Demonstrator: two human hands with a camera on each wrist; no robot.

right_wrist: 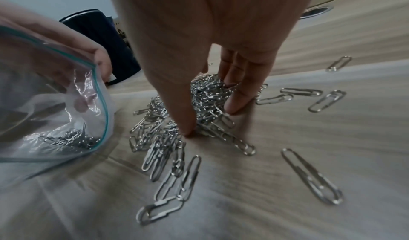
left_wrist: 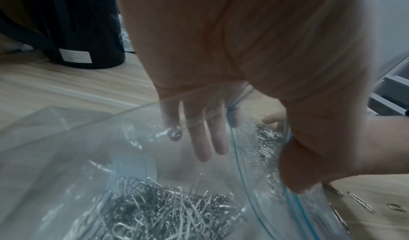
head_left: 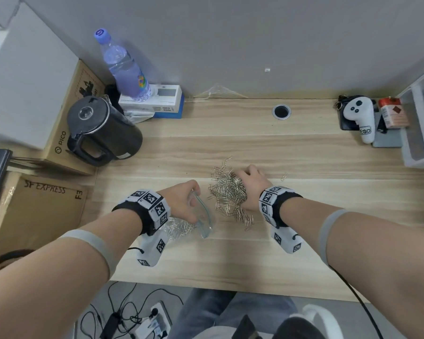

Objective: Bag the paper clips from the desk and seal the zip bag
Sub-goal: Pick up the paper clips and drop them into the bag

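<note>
Silvery wire paper clips [head_left: 228, 192] heap at centre of the pale wooden desk [head_left: 304, 152]; right hand [head_left: 251, 185] cups them. Lower left, left hand [left_wrist: 254, 68] pinches the clear zip bag [left_wrist: 110, 156] mouth open. Right thumb and fingers [right_wrist: 236, 102] curl around the mound.
</note>
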